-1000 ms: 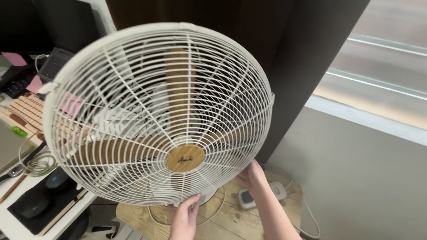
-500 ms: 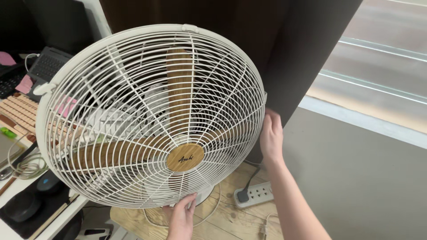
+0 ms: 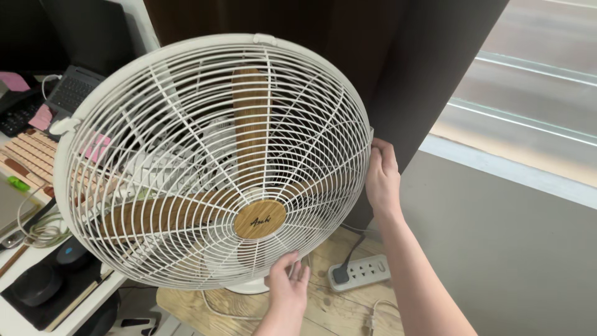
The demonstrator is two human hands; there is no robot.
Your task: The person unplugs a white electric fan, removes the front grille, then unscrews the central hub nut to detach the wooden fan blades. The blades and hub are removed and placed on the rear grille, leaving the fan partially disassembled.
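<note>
A large white fan (image 3: 211,155) with a round wire grille, wood-coloured blades and a round wooden hub (image 3: 259,219) fills the middle of the view. My right hand (image 3: 381,174) grips the grille's right rim, fingers curled over the edge. At the bottom rim, my left hand (image 3: 287,280) holds the grille from below, fingers on the wires. The fan's white base (image 3: 249,287) shows under the grille on a wooden board.
A white power strip (image 3: 360,272) with a dark plug lies on the wooden board (image 3: 205,305) by the wall. A desk (image 3: 25,311) at left holds a keyboard (image 3: 31,155), pink notes, coiled cable and black round items. A dark curtain (image 3: 410,74) hangs behind.
My right hand rose from the lower right of the grille to its right rim and curled over it. My left hand slid right along the bottom rim.
</note>
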